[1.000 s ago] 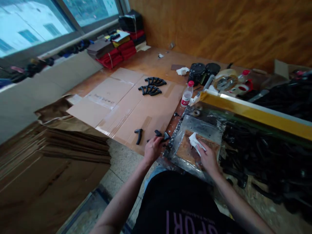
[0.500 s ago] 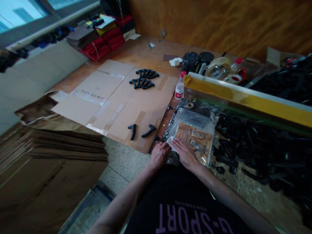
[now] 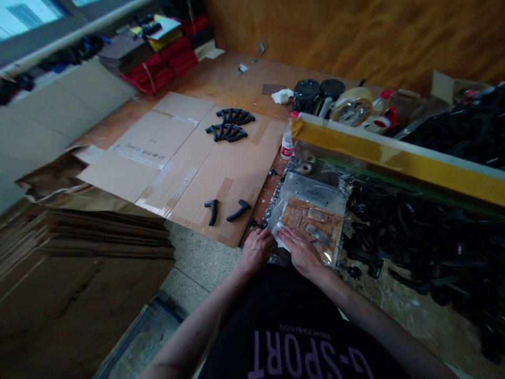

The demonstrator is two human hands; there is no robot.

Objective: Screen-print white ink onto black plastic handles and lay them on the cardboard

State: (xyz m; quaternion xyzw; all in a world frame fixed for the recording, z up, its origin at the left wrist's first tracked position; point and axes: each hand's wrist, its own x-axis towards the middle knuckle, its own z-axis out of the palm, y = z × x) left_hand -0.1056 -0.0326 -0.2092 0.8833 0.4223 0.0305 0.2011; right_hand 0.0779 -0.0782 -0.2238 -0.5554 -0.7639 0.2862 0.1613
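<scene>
My right hand (image 3: 302, 253) lies with fingers together on a white cloth or tissue (image 3: 275, 232), pressing it at the near left corner of a plastic-covered work board (image 3: 315, 184). Close beside it, my left hand (image 3: 256, 249) is closed with its fingers curled toward the cloth; what it holds is hidden. A dark shape below the hands is too dim to name. To the left, two black curved handle-like parts (image 3: 212, 211) lie apart on a flattened cardboard sheet (image 3: 197, 195). Two fanned rows of similar black parts (image 3: 226, 132) lie farther back on it.
A heap of black parts (image 3: 422, 237) spreads at the right beneath a yellow-taped divider (image 3: 394, 155). A small bottle (image 3: 286, 146) stands at the divider's left end. Black tubs (image 3: 306, 96) and tape rolls (image 3: 352, 108) are behind. Stacked cardboard (image 3: 98, 237) rises at the left.
The camera view has shifted slightly. My right hand and the white cloth have moved a little, with both hands still close together at the board's corner.
</scene>
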